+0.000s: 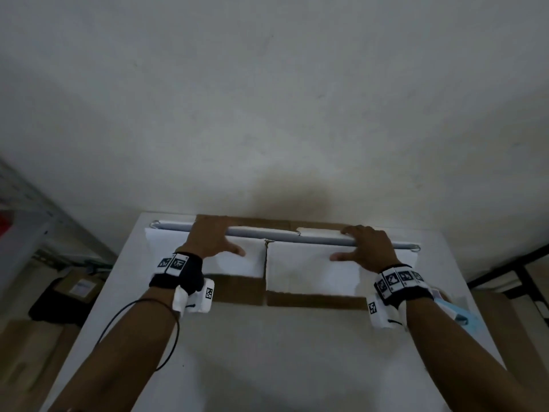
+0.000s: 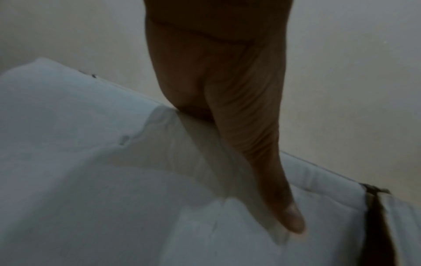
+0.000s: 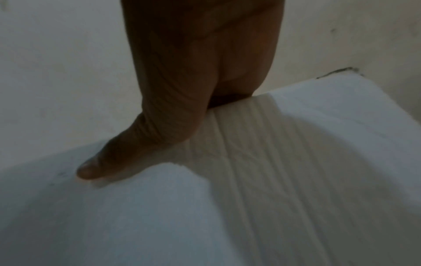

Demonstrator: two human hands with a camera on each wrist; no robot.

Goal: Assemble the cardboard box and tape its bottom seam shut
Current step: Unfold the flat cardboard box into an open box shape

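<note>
A flattened cardboard box point(image 1: 309, 272), white outside and brown inside, lies on the white table point(image 1: 267, 352) close to the wall. A dark slit point(image 1: 265, 263) splits its two white flaps. My left hand point(image 1: 212, 239) grips the box's raised far edge on the left, fingers hooked over the back and thumb point(image 2: 262, 162) flat on the white face point(image 2: 91, 180). My right hand point(image 1: 367, 245) holds the same edge on the right, thumb point(image 3: 136, 153) lying on the white panel point(image 3: 296, 180). The fingertips behind the edge are hidden.
The wall point(image 1: 267, 114) rises straight behind the table's far edge. A light blue object point(image 1: 457, 313) lies on the table by my right wrist. A metal shelf point(image 1: 29, 221) and a dark bag with a brown parcel point(image 1: 74, 289) are at the left, below table height.
</note>
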